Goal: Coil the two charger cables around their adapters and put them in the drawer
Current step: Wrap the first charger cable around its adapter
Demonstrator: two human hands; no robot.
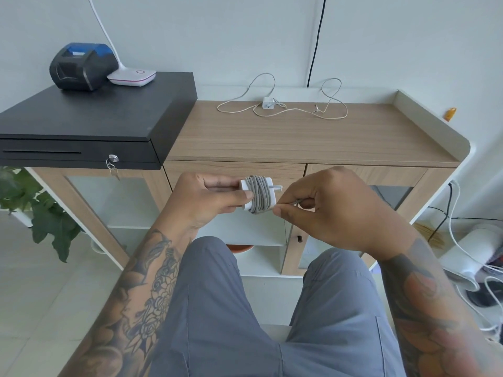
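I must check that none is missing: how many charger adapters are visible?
2. One adapter, already wrapped in grey cable, is held in the left hand; the second adapter lies at the back of the wooden cabinet top, uncoiled.

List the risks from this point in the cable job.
The right hand only pinches the gray cable's free end; if it slips, the coils on the adapter in the left hand may spring loose. The second charger lies uncoiled on the cabinet top, its loops could snag. No drawer looks open yet.
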